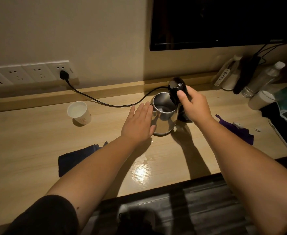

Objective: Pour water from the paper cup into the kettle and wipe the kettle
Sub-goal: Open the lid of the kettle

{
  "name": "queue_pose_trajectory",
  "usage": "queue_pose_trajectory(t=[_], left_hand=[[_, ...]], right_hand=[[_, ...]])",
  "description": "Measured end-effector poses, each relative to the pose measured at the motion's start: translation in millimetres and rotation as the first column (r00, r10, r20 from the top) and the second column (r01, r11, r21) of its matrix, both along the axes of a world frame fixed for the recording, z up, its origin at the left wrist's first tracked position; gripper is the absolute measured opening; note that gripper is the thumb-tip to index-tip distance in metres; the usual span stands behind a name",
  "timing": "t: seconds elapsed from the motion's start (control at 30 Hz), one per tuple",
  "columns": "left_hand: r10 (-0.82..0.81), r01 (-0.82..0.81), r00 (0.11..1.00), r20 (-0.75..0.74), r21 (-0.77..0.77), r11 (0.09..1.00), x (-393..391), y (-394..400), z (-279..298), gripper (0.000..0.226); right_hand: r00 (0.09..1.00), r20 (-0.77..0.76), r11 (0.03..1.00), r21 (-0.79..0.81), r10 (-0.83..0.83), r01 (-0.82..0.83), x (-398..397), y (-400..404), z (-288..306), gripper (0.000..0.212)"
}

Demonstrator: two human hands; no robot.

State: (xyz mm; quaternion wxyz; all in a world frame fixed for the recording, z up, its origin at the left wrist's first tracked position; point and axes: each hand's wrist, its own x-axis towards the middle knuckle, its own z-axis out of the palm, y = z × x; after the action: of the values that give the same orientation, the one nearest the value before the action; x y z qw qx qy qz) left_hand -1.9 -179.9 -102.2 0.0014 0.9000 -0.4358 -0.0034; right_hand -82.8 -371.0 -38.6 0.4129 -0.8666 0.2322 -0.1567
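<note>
The kettle [163, 116] stands on the desk [37, 150] with its lid [176, 87] swung up and back, so the steel interior is exposed. The right hand [192, 106] is clenched on the black handle, its thumb pressed at the lid hinge. The left hand [139, 122] is laid flat and open against the kettle's steel side, grasping nothing, apparently to steady it. The paper cup [79, 112] stands upright to the left, well apart from the kettle and untouched; pale liquid seems to fill it, though the level cannot be read with certainty. A dark cloth [76, 160] lies on the near left of the desk, partly hidden under the left forearm.

The pouring is judged not yet begun: the kettle is opened and held ready, and the cup must be fetched.

Several risks are seen from here. The power cord [105, 103] runs from the wall socket [63, 74] across the desk just behind the cup, so water slopped in lifting or tilting a full, soft-walled cup could reach it. If the cup is squeezed too hard, it may buckle and spill. The lid, if released by the thumb, might drop shut over the mouth during the pour. A wet patch [147, 158] already glints on the desk, where the kettle could slide during wiping.
</note>
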Motion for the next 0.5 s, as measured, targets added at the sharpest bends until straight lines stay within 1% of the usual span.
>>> queue_pose_trajectory(t=[0.1, 0.27, 0.37, 0.5], left_hand=[[-0.005, 0.005, 1.0, 0.002, -0.001, 1.0, 0, 1, -1, 0.072], [0.004, -0.004, 1.0, 0.005, -0.01, 1.0, 0, 0, -3, 0.072], [0.001, -0.001, 1.0, 0.004, -0.01, 1.0, 0, 0, -3, 0.073], [-0.001, 0.001, 1.0, -0.001, -0.008, 1.0, 0, 0, -2, 0.073]], right_hand=[[0.998, 0.024, 0.989, 0.139, -0.055, 0.051, -2, -8, 3, 0.025], [0.985, -0.02, 0.92, 0.354, -0.171, 0.166, -5, -17, -2, 0.037], [0.98, -0.029, 0.898, 0.396, -0.198, 0.193, -4, -19, -5, 0.033], [0.977, -0.025, 0.889, 0.41, -0.211, 0.202, -4, -18, -4, 0.032]])
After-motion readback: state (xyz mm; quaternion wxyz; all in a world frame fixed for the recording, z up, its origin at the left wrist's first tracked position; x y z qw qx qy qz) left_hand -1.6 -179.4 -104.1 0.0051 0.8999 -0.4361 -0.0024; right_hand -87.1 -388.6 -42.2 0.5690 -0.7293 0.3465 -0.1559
